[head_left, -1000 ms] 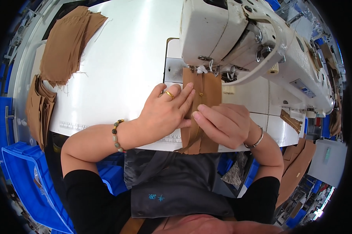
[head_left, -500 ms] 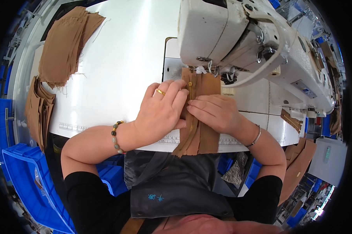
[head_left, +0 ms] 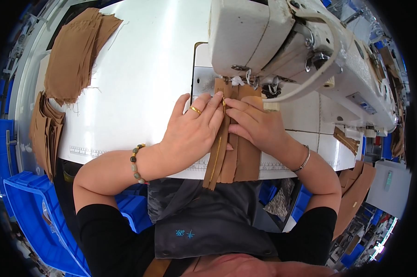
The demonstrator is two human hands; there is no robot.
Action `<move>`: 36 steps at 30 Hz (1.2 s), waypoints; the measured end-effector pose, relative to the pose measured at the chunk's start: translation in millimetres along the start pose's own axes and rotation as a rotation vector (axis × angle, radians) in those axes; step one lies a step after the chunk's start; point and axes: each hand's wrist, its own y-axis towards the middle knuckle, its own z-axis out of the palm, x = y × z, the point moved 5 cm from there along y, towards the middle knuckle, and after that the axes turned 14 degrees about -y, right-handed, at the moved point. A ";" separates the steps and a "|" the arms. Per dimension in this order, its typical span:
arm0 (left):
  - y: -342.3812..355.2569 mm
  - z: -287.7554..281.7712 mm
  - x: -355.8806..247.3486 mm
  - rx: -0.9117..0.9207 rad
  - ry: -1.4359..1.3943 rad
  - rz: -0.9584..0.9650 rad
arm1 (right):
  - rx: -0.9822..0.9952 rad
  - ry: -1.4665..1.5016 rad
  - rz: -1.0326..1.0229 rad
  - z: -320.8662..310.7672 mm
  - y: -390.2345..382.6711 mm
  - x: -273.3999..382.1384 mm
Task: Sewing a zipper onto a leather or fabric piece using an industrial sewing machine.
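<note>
A tan fabric piece [head_left: 245,161] lies beneath the sewing machine's needle area [head_left: 227,81], with a zipper [head_left: 214,168] along its left part, brass teeth showing. My left hand [head_left: 194,131] rests on the zipper's upper part, fingers extended and slightly bent, open, its thumb partly covered by the tape. My right hand [head_left: 259,124] lies on the fabric from the right, open with bent fingers, fingertips touching the zipper near its brass slider [head_left: 224,101]. The fingertips of both hands nearly meet there.
The white sewing machine [head_left: 287,37] overhangs the white table [head_left: 144,69]. Stacks of tan fabric pieces [head_left: 74,55] lie at the left, a short zipper piece [head_left: 344,138] at the right. Blue crates [head_left: 42,217] stand below at left, and larger tan pieces [head_left: 354,194] sit at lower right.
My right hand has moved up along the zipper, its fingers less curled. My left hand has shifted slightly left. The zipper's lower end now lies further left, teeth more visible.
</note>
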 end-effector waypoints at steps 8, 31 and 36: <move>-1.6 -1.5 -0.8 -0.001 0.032 0.026 | 0.034 -0.057 0.027 1.8 -9.1 -0.1; 3.5 -1.3 2.2 0.016 0.103 0.020 | 0.332 -0.155 0.154 2.1 -20.7 8.3; 2.7 -0.2 -2.3 0.011 0.079 0.018 | 0.268 -0.227 0.140 -3.2 -24.4 13.1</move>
